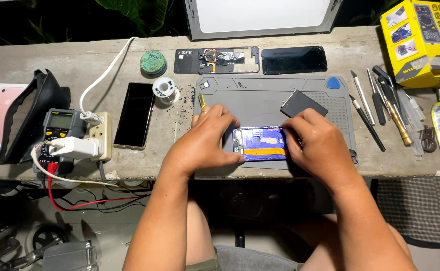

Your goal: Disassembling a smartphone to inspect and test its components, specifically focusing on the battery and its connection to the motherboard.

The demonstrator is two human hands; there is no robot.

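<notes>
An opened phone body (261,143) with blue and orange inner parts lies on the grey work mat (260,98). My left hand (207,138) grips its left end, fingers curled over the edge. My right hand (317,143) covers and holds its right end. A dark flat battery-like piece (302,104) rests on the mat just behind my right hand.
A phone frame (217,59) and black screen panel (293,59) lie beyond the mat. A black phone (134,114), solder spool (165,90), power strip (99,136) and multimeter (59,128) sit left. Hand tools (383,103) and a yellow box (423,40) are right.
</notes>
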